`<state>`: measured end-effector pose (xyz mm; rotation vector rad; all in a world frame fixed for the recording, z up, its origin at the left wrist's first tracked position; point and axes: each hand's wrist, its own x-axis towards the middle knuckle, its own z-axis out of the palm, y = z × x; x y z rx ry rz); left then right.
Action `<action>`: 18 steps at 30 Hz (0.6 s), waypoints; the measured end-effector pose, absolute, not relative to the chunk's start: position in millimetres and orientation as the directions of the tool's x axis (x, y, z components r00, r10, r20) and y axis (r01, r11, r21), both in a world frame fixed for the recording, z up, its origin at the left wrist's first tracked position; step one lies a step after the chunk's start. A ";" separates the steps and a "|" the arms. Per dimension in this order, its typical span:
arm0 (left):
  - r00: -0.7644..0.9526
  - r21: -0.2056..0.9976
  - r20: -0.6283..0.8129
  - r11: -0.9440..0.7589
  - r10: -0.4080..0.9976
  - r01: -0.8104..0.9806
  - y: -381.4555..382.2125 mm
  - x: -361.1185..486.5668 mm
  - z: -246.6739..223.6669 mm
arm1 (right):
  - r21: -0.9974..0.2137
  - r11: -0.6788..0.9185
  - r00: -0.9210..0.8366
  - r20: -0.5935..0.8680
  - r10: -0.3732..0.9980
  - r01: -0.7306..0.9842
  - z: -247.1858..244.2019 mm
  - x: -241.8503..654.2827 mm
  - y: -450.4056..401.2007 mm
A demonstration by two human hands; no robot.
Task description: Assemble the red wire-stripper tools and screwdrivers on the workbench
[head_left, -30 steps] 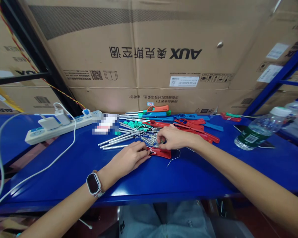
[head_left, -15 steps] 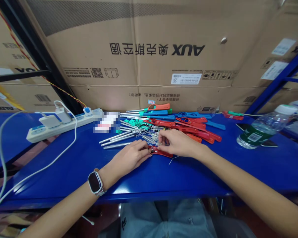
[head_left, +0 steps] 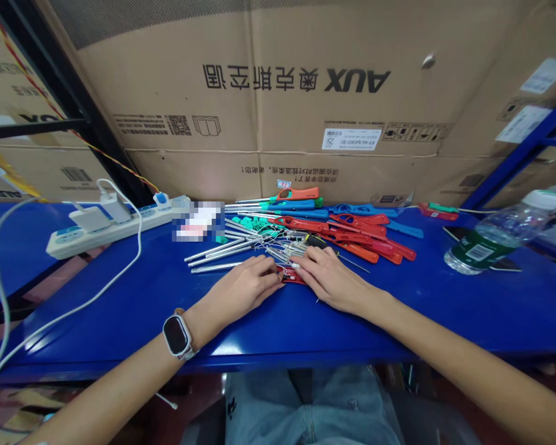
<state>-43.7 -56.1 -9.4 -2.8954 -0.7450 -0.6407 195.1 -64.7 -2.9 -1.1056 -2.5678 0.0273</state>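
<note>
A red lighter handle shell (head_left: 293, 277) lies on the blue table with thin white wires and small inner parts showing in it. My left hand (head_left: 245, 285) is closed on its left end, thumb and fingers pinching the edge. My right hand (head_left: 331, 278) lies over its right end, fingers pressed down on it; a small white piece shows at the fingertips. Just behind are silver lighter tubes (head_left: 217, 267), green plastic parts (head_left: 254, 224) and loose wired igniter parts (head_left: 282, 248). A screwdriver (head_left: 315, 241) with a black-and-yellow handle lies beyond my right hand.
Red handle shells (head_left: 352, 236) and blue ones (head_left: 361, 211) are piled at the back right, beside assembled lighters (head_left: 299, 194). A power strip (head_left: 115, 230) with chargers and white cables stands left. A water bottle (head_left: 479, 250) stands right. A cardboard box (head_left: 269, 142) backs the table.
My right hand has lowered from a raised pinch to press flatter on the red shell, uncovering the screwdriver behind it. My left hand stays on the shell. The view has tilted slightly.
</note>
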 end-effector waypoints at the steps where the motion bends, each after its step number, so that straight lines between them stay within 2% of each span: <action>1: 0.794 0.022 0.420 -0.880 0.440 0.475 -55.7 -43.6 -9.8 | -0.171 0.690 -0.625 0.313 0.715 0.704 -3.2 195.9 -65.2; 6: 0.792 0.001 0.440 -0.882 0.423 0.471 -53.7 -43.8 -12.2 | -0.327 0.670 -0.573 0.350 0.741 0.666 -7.5 199.1 -66.5; 12: 0.791 -0.046 0.457 -0.877 0.408 0.479 -54.8 -43.5 -11.5 | -0.432 0.644 -0.484 0.429 0.763 0.631 -13.8 199.0 -67.3; 18: 0.713 0.013 0.524 -0.841 0.467 0.541 -49.5 -39.3 -4.7 | -0.454 0.626 -0.457 0.434 0.777 0.634 -15.6 196.4 -68.7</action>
